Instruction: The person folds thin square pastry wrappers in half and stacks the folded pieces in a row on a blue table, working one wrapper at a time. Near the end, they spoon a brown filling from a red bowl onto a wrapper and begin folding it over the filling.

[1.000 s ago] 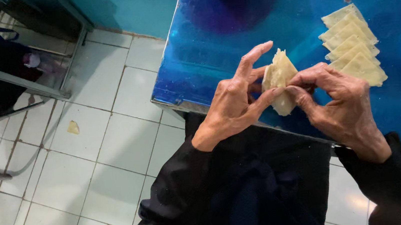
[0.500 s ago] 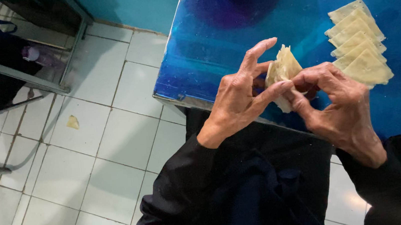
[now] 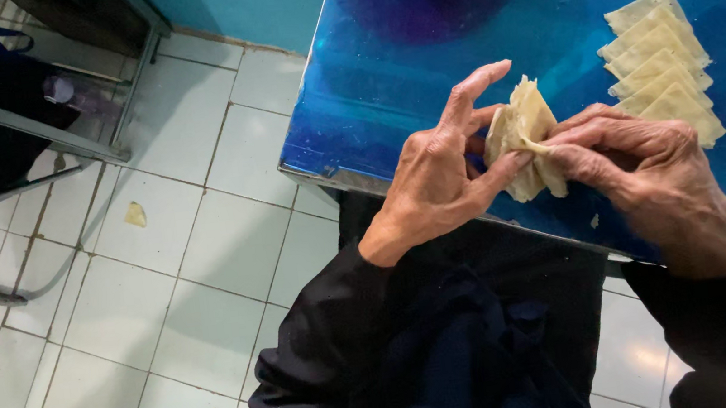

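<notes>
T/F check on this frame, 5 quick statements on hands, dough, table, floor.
1. Both hands hold one dough piece. True: left hand and right hand pinch it.
2. The table is red. False: blue.
3. A stack of wrappers lies on the table. True.
4. The held dough rests flat on the table. False: it is lifted near the table's edge.
5. The floor is carpeted. False: pale tiles.
</notes>
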### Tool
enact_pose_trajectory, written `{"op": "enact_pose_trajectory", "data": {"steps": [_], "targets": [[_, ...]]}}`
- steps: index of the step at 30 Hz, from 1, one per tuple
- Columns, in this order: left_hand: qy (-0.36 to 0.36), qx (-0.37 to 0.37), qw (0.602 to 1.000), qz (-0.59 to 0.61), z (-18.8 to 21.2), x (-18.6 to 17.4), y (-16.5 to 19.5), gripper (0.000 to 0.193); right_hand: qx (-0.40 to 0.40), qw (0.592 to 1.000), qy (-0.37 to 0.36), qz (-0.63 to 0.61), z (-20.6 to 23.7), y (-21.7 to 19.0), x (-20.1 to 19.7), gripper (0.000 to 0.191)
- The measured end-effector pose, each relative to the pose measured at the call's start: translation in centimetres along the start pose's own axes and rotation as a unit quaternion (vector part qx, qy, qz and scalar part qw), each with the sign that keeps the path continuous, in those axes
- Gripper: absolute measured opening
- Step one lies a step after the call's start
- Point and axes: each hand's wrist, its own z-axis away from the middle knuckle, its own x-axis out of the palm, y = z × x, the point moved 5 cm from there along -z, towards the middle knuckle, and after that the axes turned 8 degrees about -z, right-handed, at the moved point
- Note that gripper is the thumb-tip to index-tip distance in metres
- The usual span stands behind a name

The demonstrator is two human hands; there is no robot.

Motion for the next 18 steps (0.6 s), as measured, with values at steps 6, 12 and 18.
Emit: {"op": "enact_pose_trajectory", "data": {"steps": [6,12,18], "targets": [[0.028,0.030,0.997,-0.065,0.0,-0.1,0.4,0.093,-0.004,0.999,-0.004,0.032,-0.2,0.2,-0.1,0.019],[-0.014,-0.049,0.998,-0.037,0.0,0.1,-0.3,0.085,0.030,1.000,0.002,0.003,-0.1,0.7,-0.2,0.018],[0.025,0.021,0.996,-0.085,0.2,0.0,0.4,0.095,0.073,0.996,0.009,0.058,-0.1,0.9,-0.3,0.021]]}}
